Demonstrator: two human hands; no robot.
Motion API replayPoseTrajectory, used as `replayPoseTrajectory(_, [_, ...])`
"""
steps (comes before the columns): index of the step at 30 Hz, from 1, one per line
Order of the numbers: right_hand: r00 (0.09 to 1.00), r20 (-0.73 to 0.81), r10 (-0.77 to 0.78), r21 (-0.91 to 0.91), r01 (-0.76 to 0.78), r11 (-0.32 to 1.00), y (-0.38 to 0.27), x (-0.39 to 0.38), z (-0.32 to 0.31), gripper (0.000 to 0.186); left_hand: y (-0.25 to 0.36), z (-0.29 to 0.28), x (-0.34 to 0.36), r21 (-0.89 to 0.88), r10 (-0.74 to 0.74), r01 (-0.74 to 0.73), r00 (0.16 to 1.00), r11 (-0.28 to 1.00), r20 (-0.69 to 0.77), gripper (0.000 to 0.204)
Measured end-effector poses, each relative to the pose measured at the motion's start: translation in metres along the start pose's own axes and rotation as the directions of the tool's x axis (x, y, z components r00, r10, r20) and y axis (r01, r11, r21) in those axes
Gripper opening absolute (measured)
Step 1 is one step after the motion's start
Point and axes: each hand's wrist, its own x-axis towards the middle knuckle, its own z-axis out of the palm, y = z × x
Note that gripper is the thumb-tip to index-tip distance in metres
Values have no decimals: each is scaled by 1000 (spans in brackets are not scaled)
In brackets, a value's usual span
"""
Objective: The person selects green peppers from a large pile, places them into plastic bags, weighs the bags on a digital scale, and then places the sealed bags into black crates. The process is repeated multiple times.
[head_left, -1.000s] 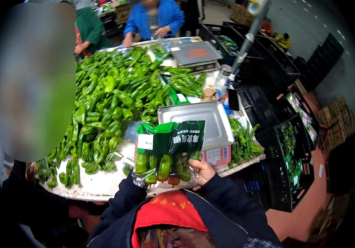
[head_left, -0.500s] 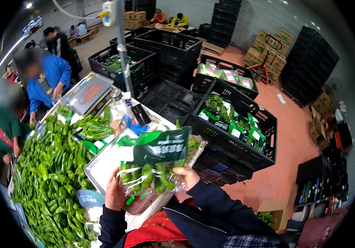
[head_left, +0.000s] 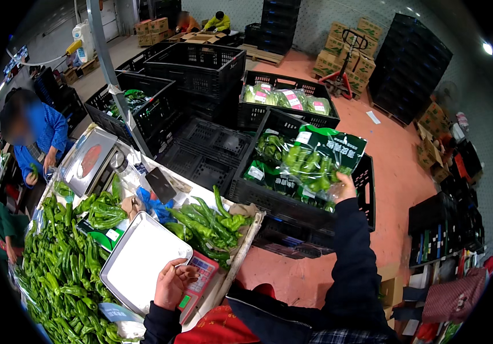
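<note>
My right hand (head_left: 345, 188) grips the lower right edge of a clear and dark green bag of green peppers (head_left: 315, 165). The bag is tilted above a black crate (head_left: 367, 182) that holds several similar bags. My left hand (head_left: 173, 282) is empty, its fingers loosely bent and apart, over the near corner of the white scale tray (head_left: 145, 252). Beside it is the scale's red keypad (head_left: 200, 275). A big heap of loose green peppers (head_left: 66, 269) lies left of the scale, and a smaller pile of peppers (head_left: 206, 223) lies to its right.
A metal post (head_left: 112, 80) rises behind the table. Dark phone (head_left: 160, 184) and blue crumpled plastic (head_left: 153, 202) lie past the scale. Another crate (head_left: 289, 117) holds wrapped vegetables. A person in blue (head_left: 51, 132) works at far left; a red pallet jack (head_left: 338, 83) stands at the back.
My right hand has carried the pepper bag from above the scale rightward over the crate. My left hand has let go of the bag and stays by the scale. The view has shifted right.
</note>
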Motion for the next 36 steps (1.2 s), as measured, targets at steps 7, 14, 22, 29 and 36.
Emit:
replayPoseTrajectory(7, [894, 151, -422, -939, 263, 222, 38, 149, -72, 85, 1, -3, 12, -18, -62, 61, 997, 998, -45, 39])
replayPoseTrajectory(14, [963, 240, -122, -944, 202, -259, 64, 146, -44, 69, -3, -15, -4, 18, -24, 27, 991, 999, -135, 33])
replayPoseTrajectory(22, [662, 718, -214, -660, 746, 94, 71, 67, 34, 27, 1, -29, -73, 221, 61, 5, 955, 975, -290, 31])
replayPoseTrajectory(29, [462, 835, 299, -492, 381, 783, 125, -200, 146, 26, -47, -70, -188, 674, 477, -100, 781, 732, -402, 20])
replayPoseTrajectory(36, [-9, 811, 584, -527, 419, 739, 198, -388, 179, 21, -103, -113, -258, 862, 759, 462, 479, 209, -440, 49])
